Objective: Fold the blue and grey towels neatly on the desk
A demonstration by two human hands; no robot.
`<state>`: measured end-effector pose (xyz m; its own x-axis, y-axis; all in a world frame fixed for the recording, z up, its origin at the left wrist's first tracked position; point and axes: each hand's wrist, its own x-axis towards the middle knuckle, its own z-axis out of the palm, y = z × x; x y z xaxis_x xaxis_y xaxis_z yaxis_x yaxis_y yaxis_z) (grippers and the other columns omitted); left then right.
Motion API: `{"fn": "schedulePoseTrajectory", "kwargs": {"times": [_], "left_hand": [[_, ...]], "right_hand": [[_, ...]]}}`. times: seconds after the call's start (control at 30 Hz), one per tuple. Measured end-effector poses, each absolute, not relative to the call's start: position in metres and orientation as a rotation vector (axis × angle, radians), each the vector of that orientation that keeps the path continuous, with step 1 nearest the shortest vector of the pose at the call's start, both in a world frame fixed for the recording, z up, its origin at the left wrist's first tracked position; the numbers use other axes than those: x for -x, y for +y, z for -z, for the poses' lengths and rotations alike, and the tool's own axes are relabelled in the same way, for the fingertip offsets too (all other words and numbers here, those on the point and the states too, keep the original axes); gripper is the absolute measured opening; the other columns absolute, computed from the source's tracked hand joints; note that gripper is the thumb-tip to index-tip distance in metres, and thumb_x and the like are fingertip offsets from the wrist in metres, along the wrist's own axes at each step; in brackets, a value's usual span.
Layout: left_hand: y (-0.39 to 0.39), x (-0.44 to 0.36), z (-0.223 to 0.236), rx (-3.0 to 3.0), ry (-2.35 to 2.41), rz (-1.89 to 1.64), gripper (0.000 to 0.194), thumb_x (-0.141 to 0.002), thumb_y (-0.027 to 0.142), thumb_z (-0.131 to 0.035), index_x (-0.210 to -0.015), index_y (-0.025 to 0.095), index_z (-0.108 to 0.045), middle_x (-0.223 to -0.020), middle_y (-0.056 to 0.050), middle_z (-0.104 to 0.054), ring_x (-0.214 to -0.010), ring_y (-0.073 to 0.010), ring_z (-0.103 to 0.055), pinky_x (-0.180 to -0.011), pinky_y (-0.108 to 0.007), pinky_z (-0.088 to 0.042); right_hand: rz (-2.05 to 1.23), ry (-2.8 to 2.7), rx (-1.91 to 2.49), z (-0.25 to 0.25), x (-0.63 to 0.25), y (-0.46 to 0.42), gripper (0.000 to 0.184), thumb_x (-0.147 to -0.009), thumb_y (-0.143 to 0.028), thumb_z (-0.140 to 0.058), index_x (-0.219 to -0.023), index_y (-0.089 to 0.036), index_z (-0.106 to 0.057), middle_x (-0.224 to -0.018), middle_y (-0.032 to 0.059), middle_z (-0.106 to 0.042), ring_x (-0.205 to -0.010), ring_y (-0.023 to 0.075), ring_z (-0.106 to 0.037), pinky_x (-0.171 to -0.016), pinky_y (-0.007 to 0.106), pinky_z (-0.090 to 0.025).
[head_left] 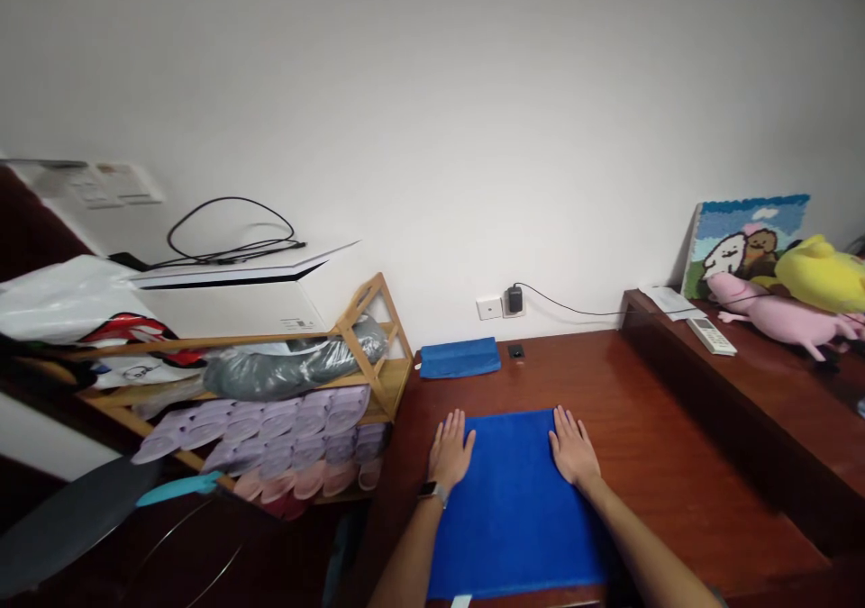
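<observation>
Blue cloth (517,509) seemingly touches left hand (450,451) and right hand (575,449), each fully extended, gripping nothing.

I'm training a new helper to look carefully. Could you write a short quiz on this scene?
1. Multiple choice: what is worn just behind the left hand? A: a glove; B: a watch; C: a long sleeve.
2. True or false: the folded cloth lies nearer the wall than the spread cloth.
3. Fill in: the right hand lies palm ____ at the spread cloth's right edge.

Key: 1 B; 2 true; 3 down.
</observation>
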<state>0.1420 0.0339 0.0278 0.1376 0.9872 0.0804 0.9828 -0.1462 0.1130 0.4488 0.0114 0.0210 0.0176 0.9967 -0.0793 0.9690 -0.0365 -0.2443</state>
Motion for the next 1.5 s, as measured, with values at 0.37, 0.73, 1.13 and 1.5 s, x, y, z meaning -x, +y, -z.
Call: {"fn": "schedulePoseTrajectory", "kwargs": {"times": [0.37,0.73,1.13,1.5], "left_hand": [[0.034,-0.138,-0.033,-2.462,2.023,-0.339,0.062,-0.108,0.042,-0.024,-0.16,0.012,-0.04,-0.164,-0.013,-0.042,-0.155,-0.0254,-0.034,-0.129,-0.049,-0.025],[0.002,-0.331,-0.016,-2.53,1.465,-0.448,0.067,-0.108,0.049,-0.014,-0.164,0.016,-0.029,-0.169,-0.009,-0.035,-0.158,-0.0212,-0.027,-0.13,-0.044,-0.023],[0.013,-0.101,-0.02,-2.273,2.101,-0.264,0.072,-0.106,0.051,-0.016,-0.163,0.009,-0.03,-0.17,-0.012,-0.029,-0.158,-0.0234,-0.026,-0.129,-0.044,-0.023],[0.014,-0.108,-0.013,-2.326,2.117,-0.367,0.071,-0.106,0.052,-0.02,-0.165,0.012,-0.026,-0.168,-0.014,-0.034,-0.157,-0.0258,-0.029,-0.128,-0.049,-0.025]], "right_hand": [[-0.33,-2.078,2.144,-0.017,-0.448,0.013,0.069,-0.105,-0.044,-0.014,-0.166,-0.012,-0.016,-0.174,0.0054,-0.017,-0.161,0.0196,-0.011,-0.13,0.041,-0.007],[-0.22,-2.232,2.081,-0.009,-0.457,0.011,0.067,-0.101,-0.034,-0.025,-0.165,-0.015,-0.025,-0.173,0.0047,-0.016,-0.161,0.0229,-0.01,-0.13,0.043,-0.01],[-0.4,-2.108,2.157,-0.027,-0.452,0.015,0.07,-0.105,-0.045,-0.013,-0.167,-0.011,-0.014,-0.174,0.0041,-0.014,-0.161,0.019,-0.01,-0.13,0.041,-0.006],[-0.308,-2.098,2.127,-0.005,-0.463,-0.075,0.072,-0.106,-0.05,-0.015,-0.166,-0.012,-0.019,-0.173,0.0065,-0.021,-0.16,0.0199,-0.015,-0.131,0.042,-0.01]]}}
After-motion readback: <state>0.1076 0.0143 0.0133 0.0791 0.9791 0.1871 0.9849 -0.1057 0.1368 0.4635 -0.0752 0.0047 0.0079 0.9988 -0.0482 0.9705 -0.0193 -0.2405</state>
